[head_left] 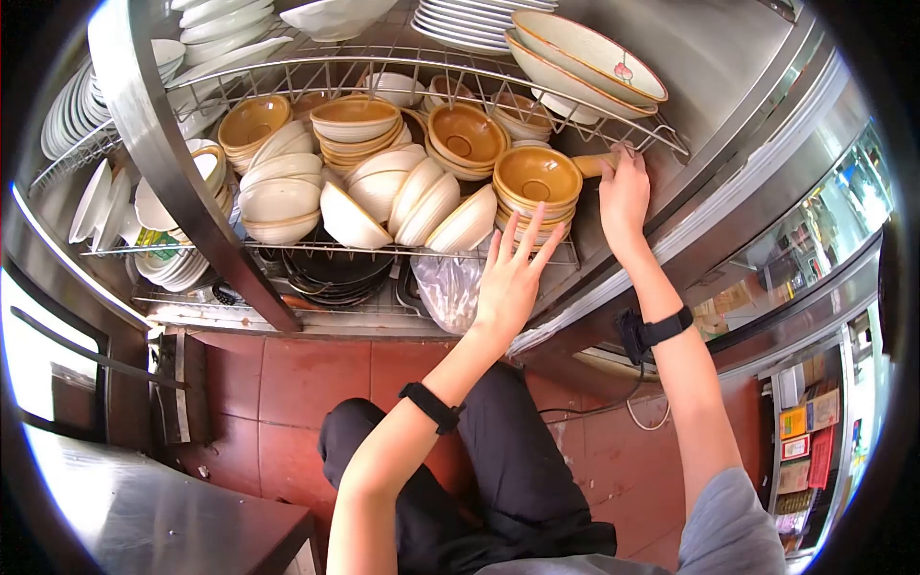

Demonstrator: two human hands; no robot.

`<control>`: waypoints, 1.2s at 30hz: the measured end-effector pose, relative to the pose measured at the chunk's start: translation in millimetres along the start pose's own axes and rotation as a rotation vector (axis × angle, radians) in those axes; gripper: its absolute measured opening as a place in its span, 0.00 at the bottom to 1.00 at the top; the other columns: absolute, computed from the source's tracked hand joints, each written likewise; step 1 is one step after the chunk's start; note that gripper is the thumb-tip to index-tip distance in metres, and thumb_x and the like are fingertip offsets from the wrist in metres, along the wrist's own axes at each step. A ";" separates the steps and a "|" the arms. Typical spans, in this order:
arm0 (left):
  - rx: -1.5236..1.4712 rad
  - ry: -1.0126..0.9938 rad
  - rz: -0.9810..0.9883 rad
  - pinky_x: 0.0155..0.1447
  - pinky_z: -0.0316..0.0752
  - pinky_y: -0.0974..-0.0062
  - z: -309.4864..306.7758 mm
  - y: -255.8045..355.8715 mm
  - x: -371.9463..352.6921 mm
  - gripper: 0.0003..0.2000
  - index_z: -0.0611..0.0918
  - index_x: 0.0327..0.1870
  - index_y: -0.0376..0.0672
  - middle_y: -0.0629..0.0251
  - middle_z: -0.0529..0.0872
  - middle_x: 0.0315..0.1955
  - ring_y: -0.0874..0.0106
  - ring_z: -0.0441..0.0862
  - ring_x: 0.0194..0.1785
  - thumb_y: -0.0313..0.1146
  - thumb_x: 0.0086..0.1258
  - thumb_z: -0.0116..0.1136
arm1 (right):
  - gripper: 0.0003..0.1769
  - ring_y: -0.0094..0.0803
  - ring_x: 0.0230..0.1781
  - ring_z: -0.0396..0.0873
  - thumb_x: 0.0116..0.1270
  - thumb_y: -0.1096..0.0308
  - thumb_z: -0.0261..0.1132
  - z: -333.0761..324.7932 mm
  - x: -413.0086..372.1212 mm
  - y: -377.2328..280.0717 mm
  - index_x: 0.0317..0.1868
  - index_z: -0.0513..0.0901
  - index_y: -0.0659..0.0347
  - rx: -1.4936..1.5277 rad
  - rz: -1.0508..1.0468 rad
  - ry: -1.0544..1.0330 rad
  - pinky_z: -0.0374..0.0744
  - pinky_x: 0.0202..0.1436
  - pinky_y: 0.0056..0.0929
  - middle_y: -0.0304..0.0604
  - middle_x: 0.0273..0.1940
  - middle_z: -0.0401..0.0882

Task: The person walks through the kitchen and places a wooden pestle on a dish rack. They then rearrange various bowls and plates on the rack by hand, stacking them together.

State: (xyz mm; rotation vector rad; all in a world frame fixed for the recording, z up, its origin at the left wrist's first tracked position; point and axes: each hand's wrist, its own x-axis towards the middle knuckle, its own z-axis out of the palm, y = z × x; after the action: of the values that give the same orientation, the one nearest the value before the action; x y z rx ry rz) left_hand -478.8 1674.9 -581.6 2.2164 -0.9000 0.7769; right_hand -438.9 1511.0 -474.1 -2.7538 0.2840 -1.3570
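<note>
My left hand (pixel 508 287) is open, its fingers spread over the front of a stack of ribbed bowls (pixel 539 182) with tan-brown insides. My right hand (pixel 625 196) is closed at the right of that stack, its fingers around a tan-brown, handle-like piece (pixel 596 166). Most of that piece is hidden by the hand and the stack. Beside the stack, several white bowls (pixel 465 220) lie tilted on their sides along the wire shelf. Another brown bowl stack (pixel 470 134) stands behind them. A clear plastic bag (pixel 448 292) hangs below the shelf, next to my left hand.
Large oval dishes (pixel 585 72) and white plates (pixel 479 24) sit on the upper rack. A metal post (pixel 182 163) crosses the cabinet front at the left. Dark pans (pixel 335 276) lie on the bottom shelf. A steel surface (pixel 172 508) stands at lower left.
</note>
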 end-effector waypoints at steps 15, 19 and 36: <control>0.053 0.032 -0.010 0.68 0.60 0.56 17.3 -7.9 16.6 0.33 0.68 0.64 0.49 0.60 0.57 0.68 0.55 0.59 0.67 0.21 0.52 0.55 | 0.14 0.37 0.49 0.74 0.62 0.80 0.61 -53.8 -67.6 -35.7 0.47 0.72 0.65 0.534 0.089 0.330 0.78 0.45 0.31 0.47 0.49 0.73; -0.238 0.132 -0.071 0.66 0.63 0.59 6.5 -3.0 16.2 0.26 0.69 0.61 0.44 0.56 0.61 0.65 0.56 0.63 0.65 0.23 0.58 0.55 | 0.14 0.34 0.51 0.73 0.65 0.80 0.58 -68.1 -86.7 -32.7 0.50 0.68 0.70 0.860 0.232 0.269 0.81 0.50 0.31 0.50 0.51 0.71; -1.722 0.205 -1.088 0.27 0.68 0.79 -74.7 -7.6 -12.9 0.09 0.70 0.41 0.44 0.69 0.74 0.26 0.78 0.71 0.23 0.36 0.68 0.54 | 0.07 0.25 0.39 0.77 0.66 0.71 0.60 -61.6 -57.7 -65.1 0.40 0.77 0.67 0.910 0.171 -0.335 0.76 0.46 0.26 0.42 0.37 0.80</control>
State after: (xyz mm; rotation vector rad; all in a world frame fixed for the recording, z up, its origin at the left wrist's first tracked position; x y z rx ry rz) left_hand -501.9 1737.9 -545.4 0.7062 0.0384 -0.3280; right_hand -513.0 1587.6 -472.8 -2.0549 -0.1043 -0.6925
